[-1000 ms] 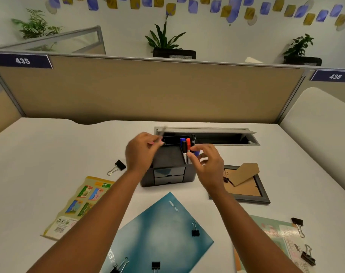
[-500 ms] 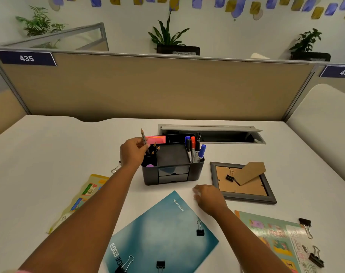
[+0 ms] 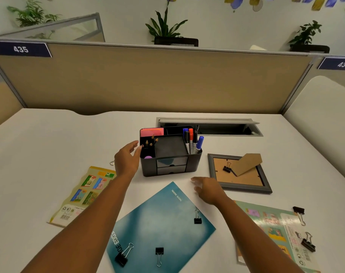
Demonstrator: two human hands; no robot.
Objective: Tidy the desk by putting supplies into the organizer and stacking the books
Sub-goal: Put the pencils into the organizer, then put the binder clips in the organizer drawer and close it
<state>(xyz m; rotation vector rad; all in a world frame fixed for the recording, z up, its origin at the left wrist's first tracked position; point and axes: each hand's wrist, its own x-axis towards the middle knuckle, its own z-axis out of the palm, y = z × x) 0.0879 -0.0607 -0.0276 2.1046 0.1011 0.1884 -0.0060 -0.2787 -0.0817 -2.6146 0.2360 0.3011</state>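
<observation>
White table point(image 3: 49, 146) inside a cubicle; tan partition point(image 3: 148, 79) behind carries blue number tags "435" point(image 3: 20, 49) and "436" point(image 3: 343, 64). Potted plants sit on top of the partition. An open cable hatch point(image 3: 209, 127) is set into the table just behind the organizer.

Black desk organizer point(image 3: 169, 152) mid-table, two small drawers in front. Left compartment: pencils point(image 3: 151, 141) tips up, something purple below them. Back-left slot: pink sticky notes point(image 3: 152, 132). Right compartment: markers point(image 3: 192, 141) with blue, red and black caps; writing on the barrels too small to read.

Left hand point(image 3: 128, 160) is just beside the organizer's left wall, fingers relaxed and slightly spread, holding nothing; fingertip contact with the wall cannot be told. Right hand point(image 3: 207, 191) is low over the table between the organizer and the teal notebook point(image 3: 159, 227), fingers extended and loosely spread, empty.

Notebook cover reads "NOTE BOOK" near the top corner and "EDGE" along the lower left edge. Three black binder clips lie on it: point(image 3: 197, 217), point(image 3: 159, 255), point(image 3: 124, 255).

Yellow illustrated booklet point(image 3: 83, 196) at left, barcode on it, text unreadable. Green illustrated booklet point(image 3: 276, 229) at right with two binder clips on it point(image 3: 299, 213), point(image 3: 307, 243). Picture frame point(image 3: 239, 174) lies face down right of the organizer, stand flap raised, one binder clip point(image 3: 227, 168) on its backing. Another clip point(image 3: 112, 162) is partly hidden behind the left hand.
</observation>
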